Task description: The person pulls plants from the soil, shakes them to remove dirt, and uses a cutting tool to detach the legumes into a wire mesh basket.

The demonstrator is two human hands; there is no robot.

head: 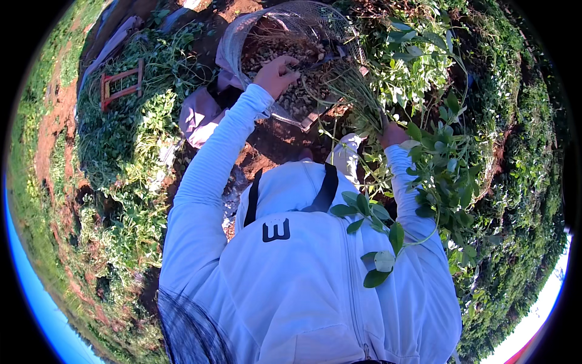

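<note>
My right hand (393, 134) is closed around a bundle of peanut plant stems (363, 93). The leafy ends (448, 168) of the plants hang back over my right forearm, and the stems reach left over the basket's rim. My left hand (278, 75) is over the mouth of a wire-mesh basket (236, 43), thumb and fingers slightly apart, with nothing visible between them. Inside the basket lies a heap of unshelled peanuts (293, 98), with dry roots (282, 38) further back. A flat wooden piece (313, 119) sits at the basket's near edge.
A small red wooden frame (122, 85) lies on cut plants to the left. Pinkish cloth or sacking (202, 116) is bunched beside the basket. Piled peanut plants (404, 75) stand close on the right. Reddish soil (259, 157) shows before my knees.
</note>
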